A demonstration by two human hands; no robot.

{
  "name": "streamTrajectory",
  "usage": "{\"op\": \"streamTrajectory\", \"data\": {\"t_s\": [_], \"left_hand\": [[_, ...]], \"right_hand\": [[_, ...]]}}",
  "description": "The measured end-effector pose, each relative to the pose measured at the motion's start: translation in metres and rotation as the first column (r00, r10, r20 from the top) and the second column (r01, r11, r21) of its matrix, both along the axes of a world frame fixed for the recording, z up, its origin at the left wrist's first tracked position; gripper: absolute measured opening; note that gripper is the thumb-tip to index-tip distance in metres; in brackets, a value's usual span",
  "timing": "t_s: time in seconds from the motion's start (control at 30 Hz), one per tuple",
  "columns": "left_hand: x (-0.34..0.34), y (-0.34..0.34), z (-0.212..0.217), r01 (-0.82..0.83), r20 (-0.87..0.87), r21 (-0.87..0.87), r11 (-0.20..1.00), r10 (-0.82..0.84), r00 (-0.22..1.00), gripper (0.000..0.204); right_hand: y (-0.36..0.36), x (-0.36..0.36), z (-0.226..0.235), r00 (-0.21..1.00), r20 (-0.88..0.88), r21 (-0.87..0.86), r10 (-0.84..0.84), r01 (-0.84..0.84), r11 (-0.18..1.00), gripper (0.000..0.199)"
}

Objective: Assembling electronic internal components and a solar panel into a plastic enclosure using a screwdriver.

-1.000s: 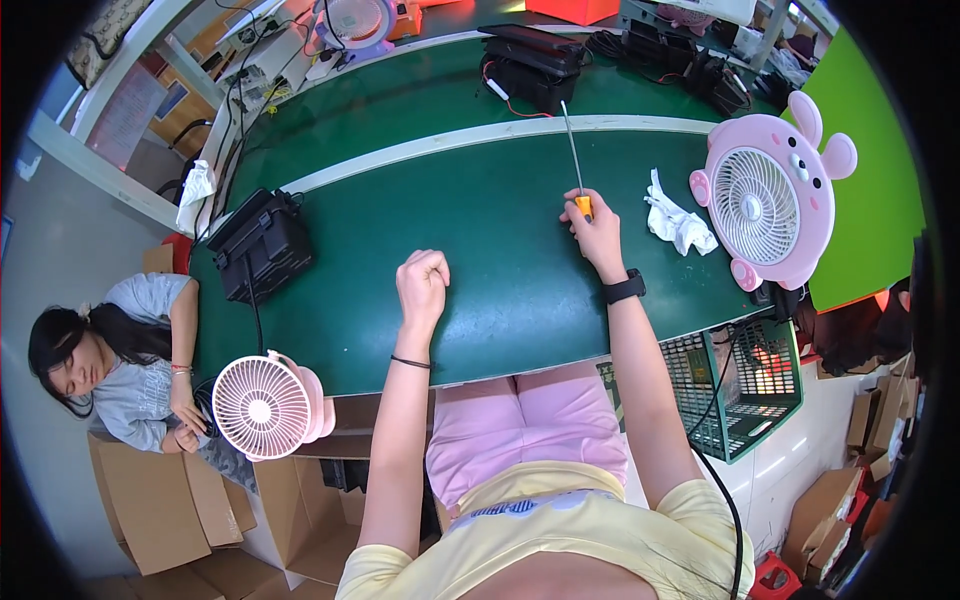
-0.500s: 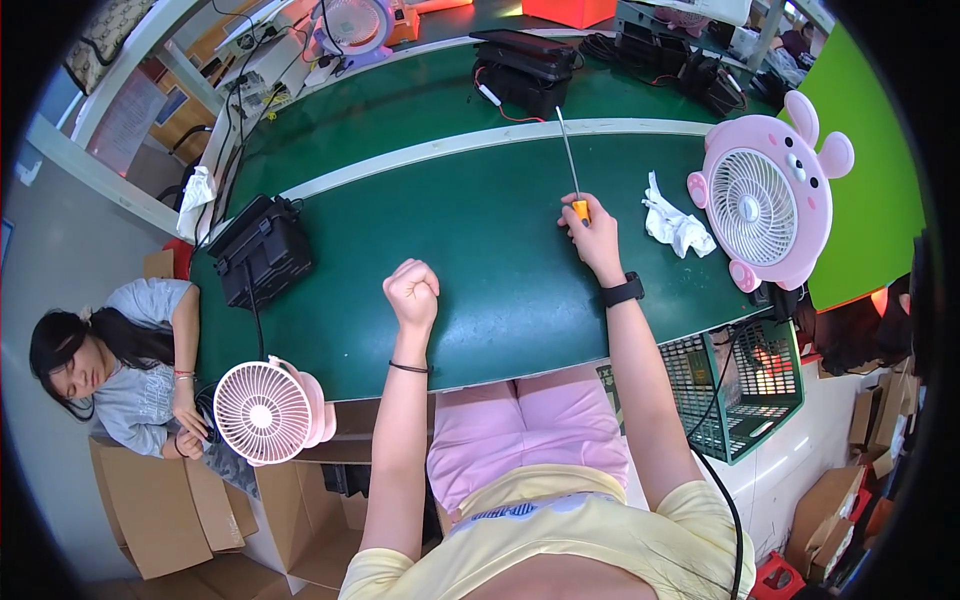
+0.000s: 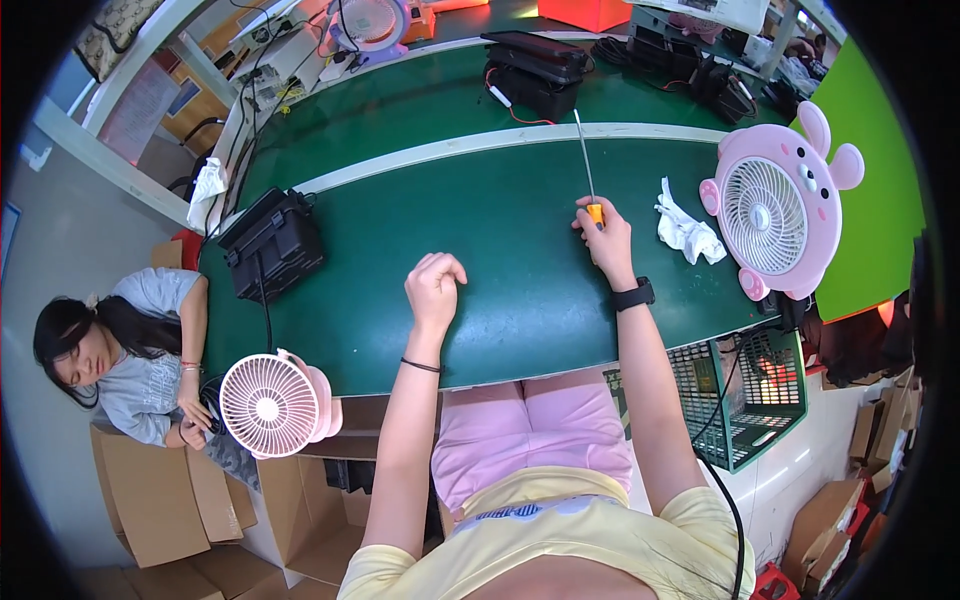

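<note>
My right hand point(image 3: 608, 240) grips a screwdriver point(image 3: 586, 170) by its yellow-and-dark handle. The long metal shaft points away from me over the green table point(image 3: 500, 320). Left of it, my left hand point(image 3: 434, 290) is curled closed above the table, thumb side toward the right; whatever its fingers hold, if anything, is hidden. A crumpled white tissue point(image 3: 688, 230) lies to the right of my right hand. Beyond it stands a pink animal-shaped fan point(image 3: 775, 215) with round ears and a white grille.
A black battery case point(image 3: 272, 245) sits at the left, cabled toward a small pink fan point(image 3: 270, 405) at the table edge. Another black case point(image 3: 535, 80) is at the back. A person point(image 3: 140, 350) leans at the left. A green crate point(image 3: 750, 400) stands below right.
My left hand has loosened from a tight fist, its thumb-side fingers now sticking out a little. My right hand still holds the screwdriver; the whole view has shifted slightly.
</note>
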State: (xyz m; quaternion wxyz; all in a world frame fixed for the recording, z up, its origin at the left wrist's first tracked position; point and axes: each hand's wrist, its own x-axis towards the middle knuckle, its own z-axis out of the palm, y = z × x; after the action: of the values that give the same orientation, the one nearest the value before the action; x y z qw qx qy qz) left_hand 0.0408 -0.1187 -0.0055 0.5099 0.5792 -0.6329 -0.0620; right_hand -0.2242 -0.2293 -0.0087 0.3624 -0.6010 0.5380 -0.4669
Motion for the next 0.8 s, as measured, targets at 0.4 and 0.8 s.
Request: {"op": "streamTrajectory", "data": {"t_s": [0.4,0.8], "left_hand": [[-0.0034,0.0030,0.0019,0.021,0.005,0.050,0.999,-0.021,1.000,0.019],[-0.0066,0.0030,0.0042,0.032,0.056,0.085,0.996,-0.037,0.998,0.019]], "right_hand": [[0.0011,0.0005,0.0004,1.000,0.003,0.018,-0.007,0.007,1.000,0.019],[0.0056,0.0030,-0.0003,1.000,-0.002,-0.108,-0.023,0.022,0.994,0.015]]}}
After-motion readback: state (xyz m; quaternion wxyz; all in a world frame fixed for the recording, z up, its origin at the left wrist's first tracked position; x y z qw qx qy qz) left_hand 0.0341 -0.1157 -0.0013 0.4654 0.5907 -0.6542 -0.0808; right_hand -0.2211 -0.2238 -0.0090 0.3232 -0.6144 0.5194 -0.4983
